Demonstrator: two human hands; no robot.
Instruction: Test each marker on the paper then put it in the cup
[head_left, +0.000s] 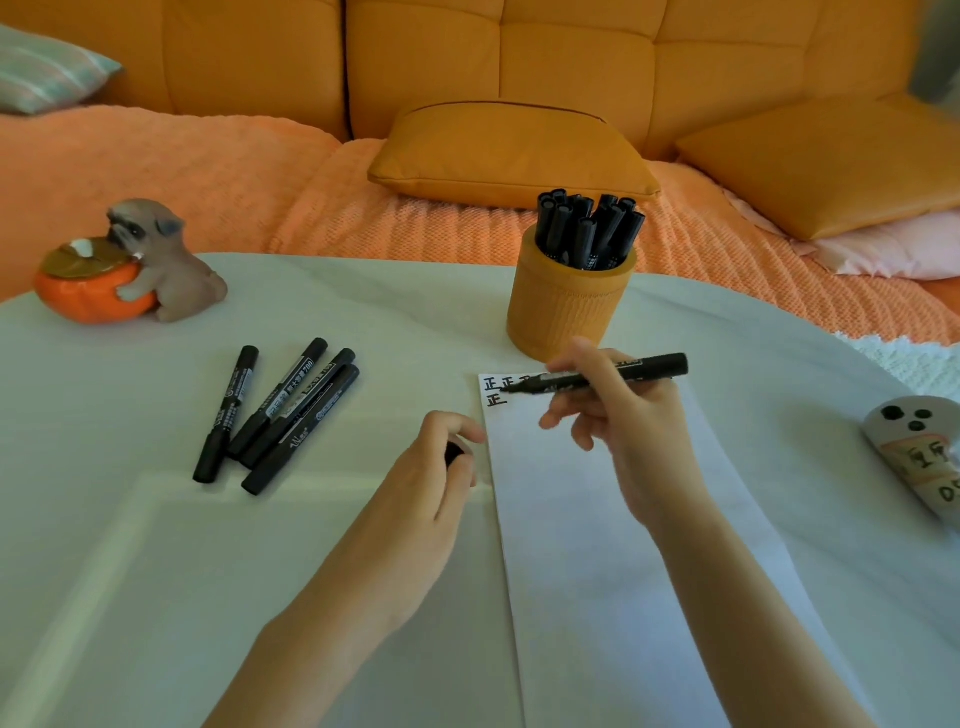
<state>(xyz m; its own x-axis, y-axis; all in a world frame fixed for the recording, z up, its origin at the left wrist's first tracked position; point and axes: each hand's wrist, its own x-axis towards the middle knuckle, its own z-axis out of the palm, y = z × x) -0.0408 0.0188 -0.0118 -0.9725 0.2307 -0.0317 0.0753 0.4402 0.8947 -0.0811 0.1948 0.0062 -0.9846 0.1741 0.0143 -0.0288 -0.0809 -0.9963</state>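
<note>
My right hand grips an uncapped black marker, its tip pointing left over the top of the white paper strip, next to black written characters. My left hand curls around the black marker cap just left of the paper's edge. An orange ribbed cup behind the paper holds several black markers standing upright. Several capped black markers lie in a loose pile on the table at the left.
The white round table carries a dog-and-pumpkin figurine at the far left and a grey painted stone at the right edge. An orange sofa with cushions stands behind the table.
</note>
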